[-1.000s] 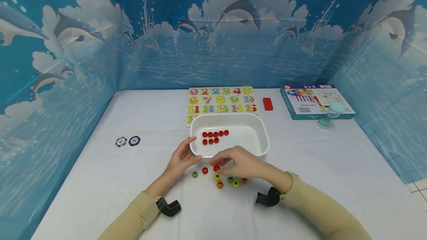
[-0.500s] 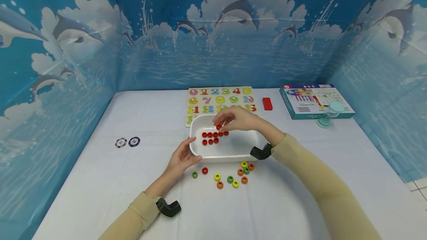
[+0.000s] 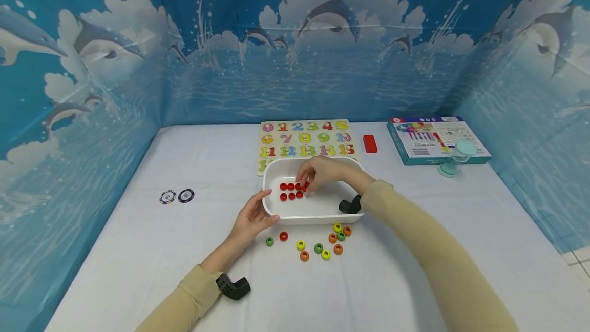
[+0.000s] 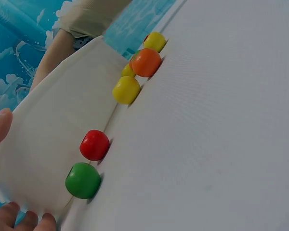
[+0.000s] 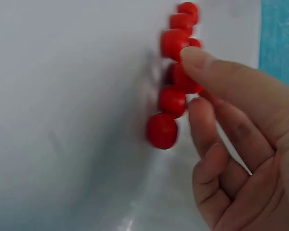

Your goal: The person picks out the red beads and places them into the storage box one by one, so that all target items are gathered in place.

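A white plastic tray [image 3: 332,204] stands mid-table, with two rows of red beads [image 3: 283,196] inside. My left hand [image 3: 249,222] holds its front left corner, thumb at the front rim and fingers along the left side. My right hand [image 3: 322,173] is down in the tray and pinches a red bead [image 5: 185,79] between thumb and fingers, at the right end of the rows. Other red beads [image 5: 162,131] lie close by in the right wrist view. One loose red bead [image 3: 283,236] and a green bead [image 4: 83,180] lie before the tray.
Several yellow, orange and green beads [image 3: 325,254] are scattered in front of the tray. Behind it lie a number board [image 3: 304,138] and a red block [image 3: 370,144]. A flat box [image 3: 438,140] with a mint-green item [image 3: 464,148] is back right; two round chips [image 3: 186,195] lie left.
My right hand has carried a red bead from in front of the tray over its rim, then lowered it beside the other red beads. My left hand stays at the tray corner.
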`<state>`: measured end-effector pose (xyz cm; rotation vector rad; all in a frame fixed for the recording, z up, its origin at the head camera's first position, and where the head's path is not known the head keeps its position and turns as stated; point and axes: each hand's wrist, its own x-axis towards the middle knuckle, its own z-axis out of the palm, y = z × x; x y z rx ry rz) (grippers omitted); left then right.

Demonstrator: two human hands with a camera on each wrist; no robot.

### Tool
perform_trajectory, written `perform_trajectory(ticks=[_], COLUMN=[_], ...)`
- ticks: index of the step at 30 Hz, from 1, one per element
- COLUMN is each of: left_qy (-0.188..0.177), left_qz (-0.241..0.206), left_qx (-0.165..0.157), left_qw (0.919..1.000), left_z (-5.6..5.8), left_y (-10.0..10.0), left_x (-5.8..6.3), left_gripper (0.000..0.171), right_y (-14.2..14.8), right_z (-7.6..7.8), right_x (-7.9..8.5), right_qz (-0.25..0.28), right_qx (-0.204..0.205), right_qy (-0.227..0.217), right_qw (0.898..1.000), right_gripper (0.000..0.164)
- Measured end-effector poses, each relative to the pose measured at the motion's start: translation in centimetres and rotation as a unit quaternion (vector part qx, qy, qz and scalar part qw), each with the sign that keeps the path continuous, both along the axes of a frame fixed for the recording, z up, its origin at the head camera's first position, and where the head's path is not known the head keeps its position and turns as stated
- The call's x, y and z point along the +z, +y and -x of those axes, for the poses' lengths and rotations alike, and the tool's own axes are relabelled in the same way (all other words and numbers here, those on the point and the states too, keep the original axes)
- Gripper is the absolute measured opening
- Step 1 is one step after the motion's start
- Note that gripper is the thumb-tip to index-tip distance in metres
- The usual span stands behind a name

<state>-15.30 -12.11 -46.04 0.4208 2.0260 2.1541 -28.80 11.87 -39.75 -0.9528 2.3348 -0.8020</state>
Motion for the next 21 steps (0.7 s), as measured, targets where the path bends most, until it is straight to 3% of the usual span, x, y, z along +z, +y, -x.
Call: perform_trajectory(ticks=[6, 11, 16, 21], left_qy=[0.012, 0.014, -0.001, -0.008], left_qz=[0.005, 0.003, -0.001, 0.001], left_qx=[0.002, -0.002, -0.002, -0.005], left_qw=[0.9999, 0.9999, 1.0000, 1.0000], left_z=[0.0, 0.0, 0.0, -0.1], left_y=[0.0, 0.1, 0.1, 0.0], left_x=[-0.3, -0.3, -0.2, 0.3], left_gripper=[0.070, 0.070, 0.069, 0.067], right_y=[-0.1, -0.1, 0.1, -0.2], right_z=[-0.1, -0.2, -1.1, -3.7], right_x=[-0.7, -0.2, 2.3, 5.7], right_qz=[-0.008, -0.010, 0.021, 0.070], right_qx=[0.007, 0.002, -0.002, 0.019], right_qy=[-0.004, 0.006, 0.023, 0.072], right_qw=[1.000, 1.000, 1.000, 0.995], right_gripper=[0.027, 0.027, 0.029, 0.028])
